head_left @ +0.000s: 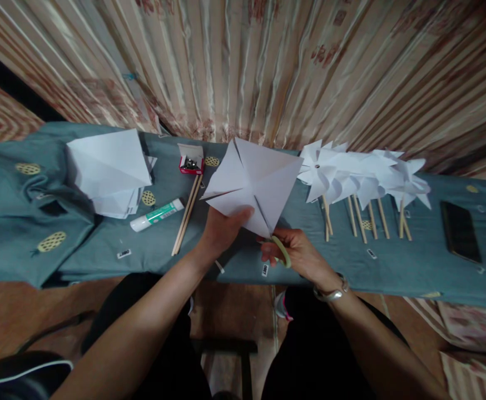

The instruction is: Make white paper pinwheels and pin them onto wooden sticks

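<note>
A square white sheet of paper (263,166) is held over the middle of the cloth, with slits running in from its corners. My left hand (224,228) grips its lower left part, thumb on top and the other fingers hidden beneath. In my right hand (293,250) is a pair of scissors (283,253) with pale yellow-green handles. Their blades are at the paper's lower corner, mostly out of sight, by the slit there. To the left of the paper lie thin wooden sticks (188,216) and a small red-and-white box (192,164) of metal pins.
A green-and-white glue stick (157,214) and a stack of white paper (109,166) lie left. Several paper pinwheels (330,166) on wooden sticks lie right, before a dark phone (460,230). Bunched cloth (30,205) covers the left end. A pleated curtain (243,72) hangs behind.
</note>
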